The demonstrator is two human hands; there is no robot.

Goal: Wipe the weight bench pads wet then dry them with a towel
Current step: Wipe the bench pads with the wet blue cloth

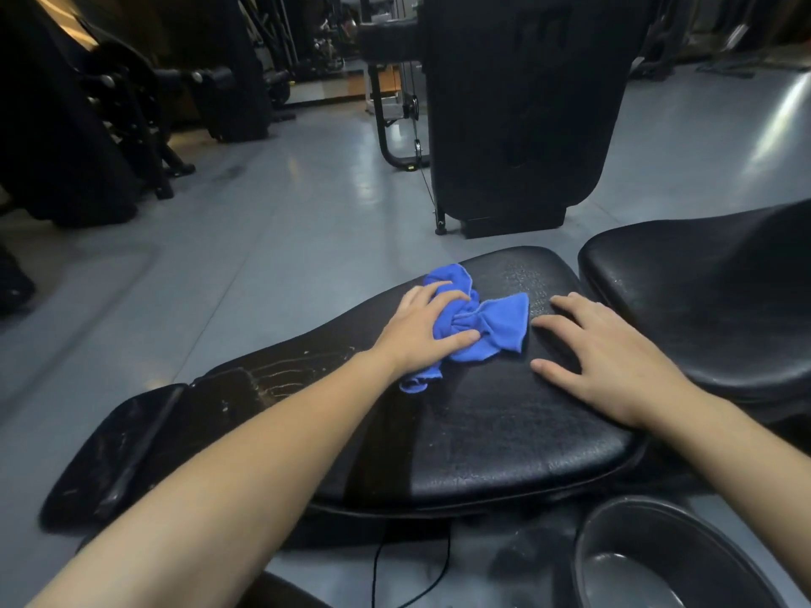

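Left hand grips blue cloth | right hand flat on bench pad

Single head cam, wide-angle, no 2nd view so nothing was shared. It sat above the near edge of the bench pad, faced fwd and tilted down, close in: both forearms ran up from the bottom corners of the frame, left hand and right hand fell mid-frame over the pad's far half. Pad filled the lower centre, its far edge abt mid-height. A 2nd pad was cut by the right edge; a dark basin sat at bottom right, very near the lens. Upper half took in grey floor and gym machines further off. Edges bowed w/ lens distortion.
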